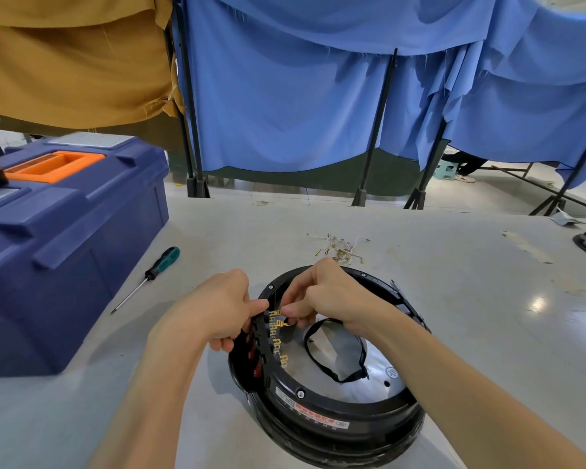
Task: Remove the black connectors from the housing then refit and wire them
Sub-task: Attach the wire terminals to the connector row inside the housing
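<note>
A single wide-angle view from the person's head looks forward and down over a table (471,282). It sits close. Both forearms enter from the bottom edge, and the left hand (217,309) and right hand (332,296) meet just below centre, over the housing (335,414). The view is near enough to pick out a brass terminal (277,313) at the fingers (293,311). Left of the fingers lie a screwdriver (149,274) and toolbox (65,231). Beyond the fingers come wires (339,247), then the far edge and curtains (285,113) across the upper half. Straight lines bow near the frame's edges.
</note>
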